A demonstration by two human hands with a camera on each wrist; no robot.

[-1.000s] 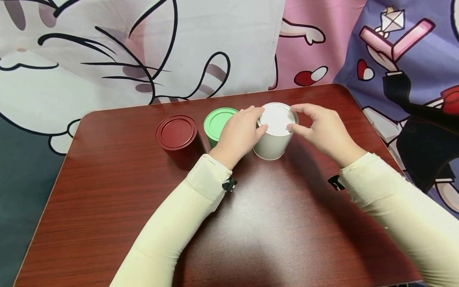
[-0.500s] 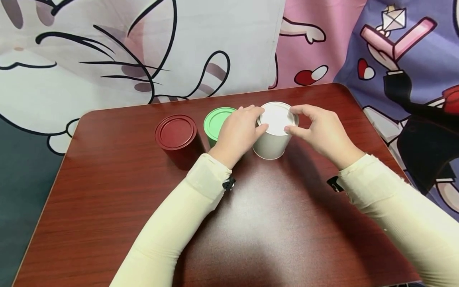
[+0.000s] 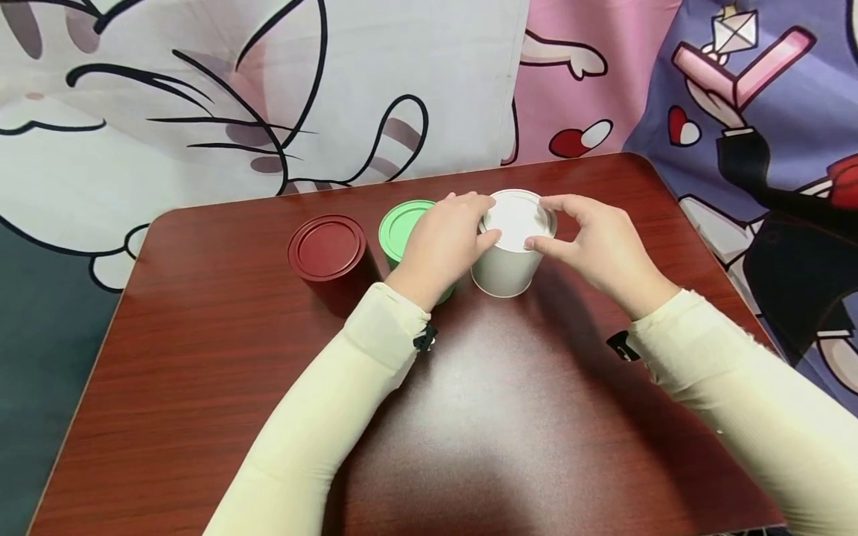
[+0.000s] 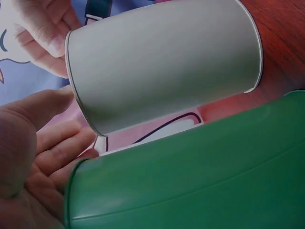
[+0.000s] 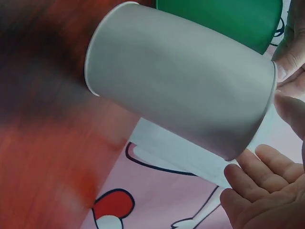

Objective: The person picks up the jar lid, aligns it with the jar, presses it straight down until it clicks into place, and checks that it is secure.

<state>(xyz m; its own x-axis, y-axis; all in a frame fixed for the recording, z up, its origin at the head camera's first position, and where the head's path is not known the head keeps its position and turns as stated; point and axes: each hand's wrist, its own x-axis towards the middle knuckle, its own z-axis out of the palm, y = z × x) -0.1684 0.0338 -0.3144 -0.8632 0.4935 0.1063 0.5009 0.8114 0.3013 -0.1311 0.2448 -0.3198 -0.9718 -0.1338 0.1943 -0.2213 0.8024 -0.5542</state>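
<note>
A white lidded can [image 3: 506, 272] stands upright near the back of the table. My left hand [image 3: 444, 242] grips its upper rim from the left, thumb on the near side and fingers behind. From the right, my right hand [image 3: 599, 242] holds the same rim, its thumb at the near edge and the index finger at the far edge. Both wrist views show the can's smooth grey-white side [image 4: 162, 67] with the fingertips at its lid end. Just left of it is a green can [image 3: 402, 227], partly hidden under my left hand.
A dark red can [image 3: 327, 249] stands left of the green one. The brown wood-grain table [image 3: 201, 417] extends towards me, and its back edge lies close behind the cans. A printed cloth [image 3: 462, 89] hangs behind the table.
My right thumb has slid a little left along the near rim of the white can. The left hand keeps its place on the rim, and the cans have not visibly moved.
</note>
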